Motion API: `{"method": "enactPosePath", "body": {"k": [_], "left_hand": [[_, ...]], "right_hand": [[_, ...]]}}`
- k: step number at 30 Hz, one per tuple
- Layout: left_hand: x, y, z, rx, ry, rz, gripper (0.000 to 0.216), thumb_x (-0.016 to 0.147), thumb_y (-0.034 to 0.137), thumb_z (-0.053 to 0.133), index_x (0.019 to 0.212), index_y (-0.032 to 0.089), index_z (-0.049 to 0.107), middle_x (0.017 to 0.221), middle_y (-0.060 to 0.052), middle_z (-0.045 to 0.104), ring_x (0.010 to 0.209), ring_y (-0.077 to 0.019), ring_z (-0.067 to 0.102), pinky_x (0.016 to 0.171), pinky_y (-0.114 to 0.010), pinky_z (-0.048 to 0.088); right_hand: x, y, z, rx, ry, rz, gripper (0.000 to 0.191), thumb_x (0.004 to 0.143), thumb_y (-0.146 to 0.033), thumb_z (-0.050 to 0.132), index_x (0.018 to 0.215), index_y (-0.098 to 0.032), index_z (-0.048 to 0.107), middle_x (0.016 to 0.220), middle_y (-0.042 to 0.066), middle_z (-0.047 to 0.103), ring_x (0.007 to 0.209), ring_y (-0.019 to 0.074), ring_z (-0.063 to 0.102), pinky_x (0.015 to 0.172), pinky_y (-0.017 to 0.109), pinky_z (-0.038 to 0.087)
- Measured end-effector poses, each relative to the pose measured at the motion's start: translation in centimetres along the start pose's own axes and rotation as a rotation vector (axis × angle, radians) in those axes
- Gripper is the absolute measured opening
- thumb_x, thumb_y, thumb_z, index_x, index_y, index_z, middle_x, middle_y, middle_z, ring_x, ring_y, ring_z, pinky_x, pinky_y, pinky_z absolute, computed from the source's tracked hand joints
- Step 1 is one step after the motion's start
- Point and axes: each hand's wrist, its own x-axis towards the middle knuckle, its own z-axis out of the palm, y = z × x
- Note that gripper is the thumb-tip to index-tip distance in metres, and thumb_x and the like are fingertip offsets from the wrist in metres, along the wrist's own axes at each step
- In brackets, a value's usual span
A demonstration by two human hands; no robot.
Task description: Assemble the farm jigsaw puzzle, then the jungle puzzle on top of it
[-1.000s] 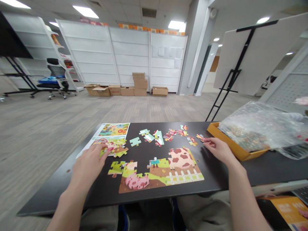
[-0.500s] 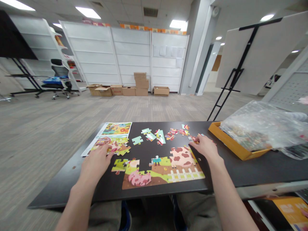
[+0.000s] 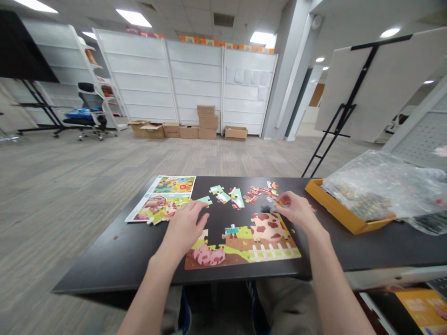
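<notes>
The left hand (image 3: 185,227) covers the left end of the joined puzzle (image 3: 240,251), and whether it grips anything cannot be told. The fingers of the right hand (image 3: 297,209) mostly hide a small puzzle piece (image 3: 280,203), its picture too small to make out. Clear plastic (image 3: 370,179) blurs the contents of a yellow box (image 3: 331,208). A black screen (image 3: 24,49) is cut off by the left edge, an orange booklet (image 3: 421,304) by the right.
</notes>
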Motion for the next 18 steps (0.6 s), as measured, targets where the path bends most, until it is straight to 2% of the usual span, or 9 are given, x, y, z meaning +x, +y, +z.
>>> {"method": "enactPosePath", "body": {"k": [4,7,12,18], "left_hand": [[0.4,1.9,0.9,-0.069,-0.166,0.070,0.031,0.096,0.023,0.053,0.126,0.022,0.058,0.125,-0.009,0.065,0.116,-0.0256,0.061,0.101,-0.041,0.049],[0.6,3.2,1.1,-0.087,-0.267,0.116,0.032,0.096,0.021,0.052,0.127,0.022,0.059,0.126,-0.008,0.065,0.117,-0.0242,0.061,0.102,-0.039,0.049],[0.7,4.3,1.2,-0.045,-0.358,0.146,0.034,0.095,0.018,0.054,0.127,0.025,0.063,0.127,-0.006,0.065,0.116,-0.0240,0.059,0.101,-0.038,0.048],[0.5,4.2,1.8,-0.021,-0.381,0.155,0.033,0.096,0.016,0.051,0.124,0.026,0.065,0.128,-0.006,0.064,0.119,-0.0241,0.056,0.104,-0.038,0.046]], "right_hand": [[-1.1,-5.4,2.4,0.290,-0.169,-0.411,0.010,0.079,-0.022,0.067,0.090,-0.020,0.069,0.090,0.003,0.072,0.084,0.0173,0.068,0.079,0.029,0.052],[-1.8,-8.3,4.0,0.290,-0.263,-0.577,0.013,0.079,-0.015,0.069,0.091,-0.020,0.072,0.092,0.004,0.072,0.087,0.0178,0.067,0.081,0.030,0.052],[-2.0,-9.1,5.0,0.251,-0.370,-0.616,0.015,0.081,-0.013,0.069,0.094,-0.020,0.074,0.098,0.005,0.073,0.093,0.0196,0.067,0.088,0.033,0.051],[-2.1,-8.8,4.7,0.260,-0.412,-0.612,0.015,0.084,-0.017,0.068,0.097,-0.021,0.075,0.101,0.005,0.076,0.093,0.0196,0.069,0.087,0.032,0.051]]}}
